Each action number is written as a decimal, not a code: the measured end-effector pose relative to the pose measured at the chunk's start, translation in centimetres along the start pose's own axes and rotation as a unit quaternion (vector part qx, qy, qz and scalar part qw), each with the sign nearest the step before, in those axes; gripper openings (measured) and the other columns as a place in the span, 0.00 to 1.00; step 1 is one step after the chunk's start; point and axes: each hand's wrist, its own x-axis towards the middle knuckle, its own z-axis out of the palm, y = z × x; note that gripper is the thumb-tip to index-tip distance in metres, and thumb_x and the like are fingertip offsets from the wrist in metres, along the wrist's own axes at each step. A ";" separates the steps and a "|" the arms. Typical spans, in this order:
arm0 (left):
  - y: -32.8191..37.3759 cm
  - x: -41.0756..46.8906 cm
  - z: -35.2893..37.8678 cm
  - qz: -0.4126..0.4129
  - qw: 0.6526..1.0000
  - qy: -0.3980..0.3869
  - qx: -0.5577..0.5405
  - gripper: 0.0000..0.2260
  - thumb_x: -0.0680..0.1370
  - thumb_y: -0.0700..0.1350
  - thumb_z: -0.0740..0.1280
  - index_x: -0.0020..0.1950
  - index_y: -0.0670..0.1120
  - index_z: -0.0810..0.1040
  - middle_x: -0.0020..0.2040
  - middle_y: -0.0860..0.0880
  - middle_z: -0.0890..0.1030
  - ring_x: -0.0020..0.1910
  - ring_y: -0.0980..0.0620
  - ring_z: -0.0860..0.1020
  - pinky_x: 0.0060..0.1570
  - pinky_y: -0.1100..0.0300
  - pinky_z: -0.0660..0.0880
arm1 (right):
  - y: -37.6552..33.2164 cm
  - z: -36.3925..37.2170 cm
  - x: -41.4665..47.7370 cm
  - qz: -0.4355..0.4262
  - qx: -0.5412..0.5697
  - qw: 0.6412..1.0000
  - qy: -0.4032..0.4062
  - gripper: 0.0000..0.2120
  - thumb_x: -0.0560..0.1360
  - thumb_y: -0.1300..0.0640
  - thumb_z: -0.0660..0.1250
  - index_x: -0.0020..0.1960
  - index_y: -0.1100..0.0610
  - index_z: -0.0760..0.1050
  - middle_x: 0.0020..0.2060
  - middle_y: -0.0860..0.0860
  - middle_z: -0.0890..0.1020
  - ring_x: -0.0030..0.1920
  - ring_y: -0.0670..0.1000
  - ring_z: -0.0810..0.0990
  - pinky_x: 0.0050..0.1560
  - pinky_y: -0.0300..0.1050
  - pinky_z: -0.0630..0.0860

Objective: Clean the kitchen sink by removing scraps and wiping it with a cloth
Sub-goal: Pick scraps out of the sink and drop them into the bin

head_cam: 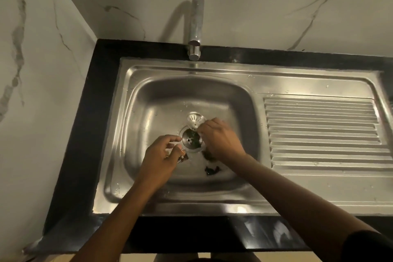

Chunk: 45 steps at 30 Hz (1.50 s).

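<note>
Scrap-clearing stage: best to keep right hand point(221, 139), fingers pinched on strainer point(194, 119) at 12 o'clock of open drain point(192, 140) in sink point(244, 100), lifted clear, while left hand point(162, 156), fingers clamped on scrap point(183, 158), gathers scraps point(211, 170) at 5 o'clock.

The drain point(192, 140) is set mid-basin in the sink point(153, 95), with scraps point(211, 170) at five o'clock, the drainboard point(323, 132) at three, the tap point(196, 25) at twelve.

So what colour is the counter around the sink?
Black and glossy counter framing the steel sink, clear in the head view.
</note>
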 end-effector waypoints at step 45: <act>-1.3 5.1 -1.1 -0.035 0.994 0.056 0.087 0.14 0.82 0.35 0.64 0.58 0.51 0.84 0.57 0.56 0.84 0.44 0.69 0.81 0.39 0.80 0.70 | 3.1 6.2 -0.4 0.009 -0.068 0.931 -0.357 0.26 0.76 0.54 0.74 0.71 0.51 0.70 0.68 0.55 0.70 0.66 0.59 0.72 0.54 0.55 0.79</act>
